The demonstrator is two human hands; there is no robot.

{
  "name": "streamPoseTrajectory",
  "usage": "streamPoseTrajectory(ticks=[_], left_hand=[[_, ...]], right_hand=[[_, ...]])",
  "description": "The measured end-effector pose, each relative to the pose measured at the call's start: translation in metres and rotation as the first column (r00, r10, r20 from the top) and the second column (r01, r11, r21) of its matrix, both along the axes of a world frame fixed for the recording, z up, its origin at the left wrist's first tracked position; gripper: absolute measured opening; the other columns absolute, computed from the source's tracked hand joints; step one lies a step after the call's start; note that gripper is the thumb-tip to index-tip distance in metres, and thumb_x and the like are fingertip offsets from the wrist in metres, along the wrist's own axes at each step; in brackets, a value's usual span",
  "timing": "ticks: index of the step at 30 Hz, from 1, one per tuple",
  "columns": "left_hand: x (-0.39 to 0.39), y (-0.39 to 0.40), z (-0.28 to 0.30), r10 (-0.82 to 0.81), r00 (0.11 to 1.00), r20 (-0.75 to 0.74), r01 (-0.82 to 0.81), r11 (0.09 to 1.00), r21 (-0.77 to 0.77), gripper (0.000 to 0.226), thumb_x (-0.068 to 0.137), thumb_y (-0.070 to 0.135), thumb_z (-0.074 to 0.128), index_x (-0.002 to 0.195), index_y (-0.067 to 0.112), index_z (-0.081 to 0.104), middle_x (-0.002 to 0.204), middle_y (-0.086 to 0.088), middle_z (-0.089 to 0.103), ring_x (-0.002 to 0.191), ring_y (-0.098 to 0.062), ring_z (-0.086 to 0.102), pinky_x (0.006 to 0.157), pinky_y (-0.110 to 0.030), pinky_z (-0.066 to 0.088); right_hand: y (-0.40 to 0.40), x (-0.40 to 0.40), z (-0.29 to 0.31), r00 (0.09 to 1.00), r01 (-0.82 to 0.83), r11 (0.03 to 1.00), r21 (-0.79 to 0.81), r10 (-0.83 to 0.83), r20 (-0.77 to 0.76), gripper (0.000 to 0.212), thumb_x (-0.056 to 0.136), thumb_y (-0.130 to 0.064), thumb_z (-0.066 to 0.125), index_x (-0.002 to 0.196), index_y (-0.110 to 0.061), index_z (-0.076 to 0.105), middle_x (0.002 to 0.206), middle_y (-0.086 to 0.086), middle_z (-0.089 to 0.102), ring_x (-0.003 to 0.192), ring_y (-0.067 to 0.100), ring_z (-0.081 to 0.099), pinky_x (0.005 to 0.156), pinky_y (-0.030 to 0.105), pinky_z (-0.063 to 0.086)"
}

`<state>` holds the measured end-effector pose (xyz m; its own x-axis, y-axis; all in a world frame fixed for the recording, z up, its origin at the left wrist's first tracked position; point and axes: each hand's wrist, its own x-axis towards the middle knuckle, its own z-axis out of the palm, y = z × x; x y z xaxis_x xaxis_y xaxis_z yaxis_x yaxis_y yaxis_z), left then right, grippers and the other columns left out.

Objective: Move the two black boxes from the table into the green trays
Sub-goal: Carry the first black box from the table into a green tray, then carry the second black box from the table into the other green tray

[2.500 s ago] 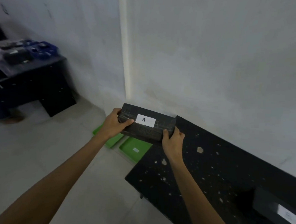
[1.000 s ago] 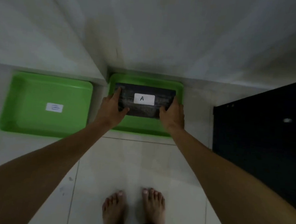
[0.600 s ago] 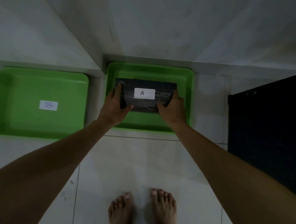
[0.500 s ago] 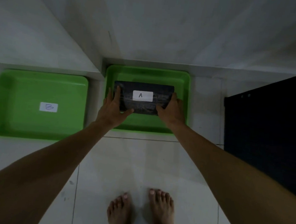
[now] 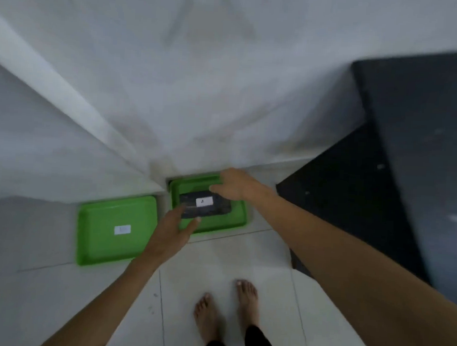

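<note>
The black box (image 5: 209, 207) with a white label "A" lies flat inside the right green tray (image 5: 239, 219) on the floor by the wall corner. My left hand (image 5: 171, 233) hovers over the tray's near left edge, fingers spread, holding nothing. My right hand (image 5: 234, 184) is above the tray's far right side, fingers apart and off the box. The left green tray (image 5: 97, 247) holds only a white label. The second black box is out of sight.
A black table (image 5: 421, 147) fills the right side, its corner close to the right tray. White walls meet in a corner just behind the trays. My bare feet (image 5: 227, 309) stand on pale floor tiles in front of the trays.
Both hands let go of the box, which now rests in the right tray. My hands have lifted away and the view has risen and pulled back.
</note>
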<state>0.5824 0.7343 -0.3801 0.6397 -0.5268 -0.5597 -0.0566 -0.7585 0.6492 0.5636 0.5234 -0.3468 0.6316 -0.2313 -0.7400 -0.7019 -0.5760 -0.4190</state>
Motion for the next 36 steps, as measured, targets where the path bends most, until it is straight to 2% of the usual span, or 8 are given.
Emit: streamPoseTrajectory(ticks=[3, 5, 12, 15, 20, 23, 29, 36], left_hand=[[0.001, 0.0, 0.105, -0.12, 0.985, 0.127, 0.109, 0.99, 0.095, 0.068, 0.088, 0.066, 0.054, 0.141, 0.024, 0.051, 0.143, -0.002, 0.054, 0.13, -0.025, 0.052, 0.102, -0.032, 0.042], [-0.004, -0.011, 0.163, -0.189, 0.963, 0.195, 0.167, 0.978, 0.122, 0.084, 0.082, 0.079, 0.046, 0.147, 0.026, 0.044, 0.148, -0.006, 0.051, 0.132, -0.026, 0.051, 0.107, -0.041, 0.043], [-0.087, -0.108, 0.314, -0.503, 0.746, 0.436, 0.44, 0.864, 0.244, 0.082, 0.088, 0.074, 0.039, 0.151, 0.023, 0.038, 0.154, -0.004, 0.042, 0.138, -0.027, 0.042, 0.105, -0.044, 0.042], [-0.145, -0.167, 0.343, -0.559, 0.667, 0.493, 0.491, 0.827, 0.274, 0.08, 0.089, 0.074, 0.036, 0.147, 0.02, 0.044, 0.152, -0.004, 0.045, 0.136, -0.025, 0.043, 0.104, -0.04, 0.04], [-0.27, -0.273, 0.362, -0.547, 0.679, 0.49, 0.528, 0.827, 0.192, 0.077, 0.09, 0.069, 0.042, 0.143, 0.014, 0.051, 0.144, -0.008, 0.052, 0.131, -0.027, 0.049, 0.104, -0.04, 0.042], [-0.339, -0.33, 0.365, -0.644, 0.616, 0.453, 0.609, 0.754, 0.245, 0.081, 0.087, 0.075, 0.039, 0.145, 0.019, 0.046, 0.146, -0.005, 0.05, 0.133, -0.026, 0.048, 0.105, -0.045, 0.043], [-0.435, -0.429, 0.368, -0.78, 0.477, 0.405, 0.701, 0.616, 0.359, 0.078, 0.091, 0.068, 0.042, 0.15, 0.017, 0.039, 0.15, -0.007, 0.045, 0.136, -0.025, 0.045, 0.104, -0.044, 0.043], [-0.5, -0.531, 0.352, -0.767, 0.517, 0.38, 0.69, 0.636, 0.346, 0.087, 0.089, 0.068, 0.048, 0.156, 0.016, 0.025, 0.16, -0.011, 0.03, 0.145, -0.029, 0.033, 0.111, -0.048, 0.036]], right_hand=[[-0.023, -0.03, 0.137, 0.994, -0.012, 1.0, 0.005, 0.011, 0.108, 0.062, 0.099, -0.046, 0.054, 0.148, -0.01, 0.046, 0.148, 0.013, 0.052, 0.131, 0.03, 0.053, 0.104, 0.035, 0.042], [-0.039, -0.063, 0.214, 0.984, 0.014, 1.0, -0.003, -0.013, 0.176, 0.062, 0.1, -0.045, 0.054, 0.151, -0.012, 0.043, 0.148, 0.01, 0.053, 0.133, 0.028, 0.053, 0.103, 0.033, 0.04], [-0.105, -0.231, 0.355, 0.944, 0.125, 0.988, -0.096, -0.088, 0.319, 0.06, 0.099, -0.042, 0.057, 0.15, -0.012, 0.046, 0.139, 0.01, 0.061, 0.122, 0.028, 0.061, 0.1, 0.035, 0.047], [-0.14, -0.321, 0.373, 0.94, 0.154, 0.971, -0.181, -0.087, 0.33, 0.059, 0.099, -0.043, 0.057, 0.147, -0.011, 0.048, 0.133, 0.009, 0.066, 0.118, 0.028, 0.064, 0.099, 0.037, 0.048], [-0.208, -0.472, 0.37, 0.952, 0.221, 0.942, -0.253, -0.152, 0.267, 0.061, 0.097, -0.046, 0.058, 0.145, -0.011, 0.05, 0.137, 0.009, 0.063, 0.122, 0.028, 0.062, 0.1, 0.038, 0.05], [-0.247, -0.548, 0.375, 0.948, 0.285, 0.903, -0.322, -0.217, 0.232, 0.057, 0.097, -0.045, 0.058, 0.143, -0.011, 0.052, 0.14, 0.011, 0.059, 0.124, 0.029, 0.059, 0.101, 0.043, 0.05], [-0.323, -0.652, 0.392, 0.91, 0.412, 0.81, -0.416, -0.343, 0.232, 0.038, 0.095, -0.041, 0.059, 0.122, -0.015, 0.061, 0.117, 0.005, 0.066, 0.101, 0.022, 0.066, 0.09, 0.043, 0.057], [-0.394, -0.727, 0.379, 0.848, 0.528, 0.754, -0.392, -0.445, 0.287, 0.032, 0.092, -0.042, 0.057, 0.111, -0.017, 0.063, 0.106, 0.001, 0.069, 0.092, 0.02, 0.069, 0.086, 0.043, 0.06]])
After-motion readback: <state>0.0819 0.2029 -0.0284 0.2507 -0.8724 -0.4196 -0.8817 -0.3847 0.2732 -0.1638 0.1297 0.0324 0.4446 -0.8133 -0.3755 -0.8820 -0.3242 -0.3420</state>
